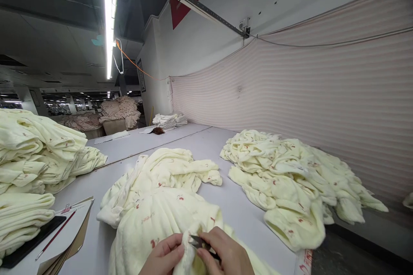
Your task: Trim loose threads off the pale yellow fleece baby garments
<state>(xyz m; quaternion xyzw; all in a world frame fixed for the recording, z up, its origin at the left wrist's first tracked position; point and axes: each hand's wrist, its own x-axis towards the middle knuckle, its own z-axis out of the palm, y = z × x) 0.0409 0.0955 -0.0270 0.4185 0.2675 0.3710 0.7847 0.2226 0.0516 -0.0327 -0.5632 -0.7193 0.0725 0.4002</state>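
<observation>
A pale yellow fleece garment [161,215] with small reddish prints lies spread in front of me and reaches the bottom edge of the view. My left hand [166,253] pinches a gathered edge of it between thumb and fingers. My right hand [226,251] is closed around small dark snips [203,245], whose pointed blades touch the fabric just beside my left fingertips. Part of the snips is hidden inside my right hand.
Folded yellow garments [38,150] are stacked at the left, beside papers [74,219], a dark red pencil [55,235] and a black flat object [34,240]. A loose garment heap [284,172] lies right. White cloths [164,120] sit at the table's [193,133] far end.
</observation>
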